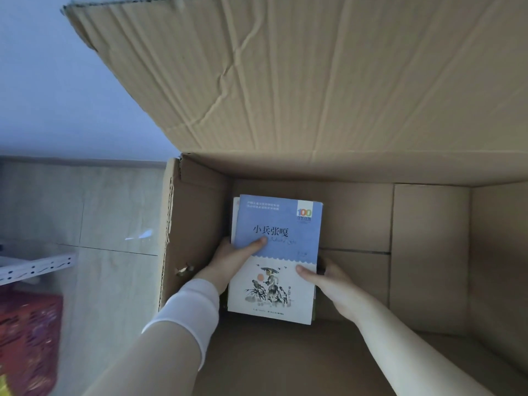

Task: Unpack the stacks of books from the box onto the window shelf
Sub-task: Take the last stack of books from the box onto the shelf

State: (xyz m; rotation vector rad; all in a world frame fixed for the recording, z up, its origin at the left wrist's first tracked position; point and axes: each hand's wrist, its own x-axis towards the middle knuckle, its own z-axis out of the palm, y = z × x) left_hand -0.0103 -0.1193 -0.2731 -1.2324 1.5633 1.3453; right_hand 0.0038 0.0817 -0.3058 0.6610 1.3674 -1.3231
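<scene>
Lower titles hidden; in the box [428,252], my left hand [230,262] at nine o'clock, right hand [330,282] at four, both gripping the stack of books [278,221].

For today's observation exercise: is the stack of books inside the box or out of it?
Inside: the stack of books sits between the box walls, left hand and right hand gripping its sides.

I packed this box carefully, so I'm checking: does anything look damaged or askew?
The box's raised flap is creased with long diagonal wrinkles, and the left wall's top edge looks ragged. In the stack of books, gripped by the left hand and right hand, lower books poke out past the top cover's left side.
</scene>
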